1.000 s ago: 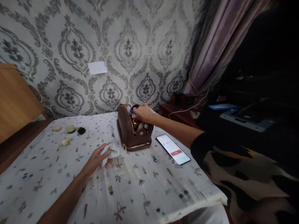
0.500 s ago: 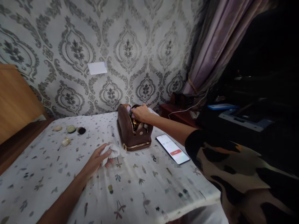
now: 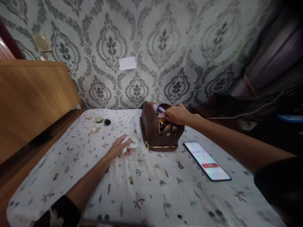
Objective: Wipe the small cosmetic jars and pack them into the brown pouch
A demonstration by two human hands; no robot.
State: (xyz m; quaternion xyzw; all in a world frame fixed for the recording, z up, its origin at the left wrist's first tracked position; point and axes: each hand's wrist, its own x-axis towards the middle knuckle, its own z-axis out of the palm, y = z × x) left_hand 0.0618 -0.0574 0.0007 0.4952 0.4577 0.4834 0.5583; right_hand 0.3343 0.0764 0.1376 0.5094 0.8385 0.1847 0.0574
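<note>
I have the left hand [image 3: 119, 148] clamped on a crumpled white tissue-like cloth [image 3: 131, 142], just left of an open brown leather-look bag [image 3: 151, 129] standing on the far part of a white printed sheet [image 3: 85, 179]. The right hand [image 3: 176, 114] is at the bag's mouth, fingers curled; I cannot tell whether they grip anything. A lit, black-edged phone [image 3: 208, 162] lies nearer, right of the bag.

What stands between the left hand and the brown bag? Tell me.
Only the white cloth that the left hand holds; past it, nothing visible blocks the short stretch of patterned tablecloth to the brown bag.
</note>
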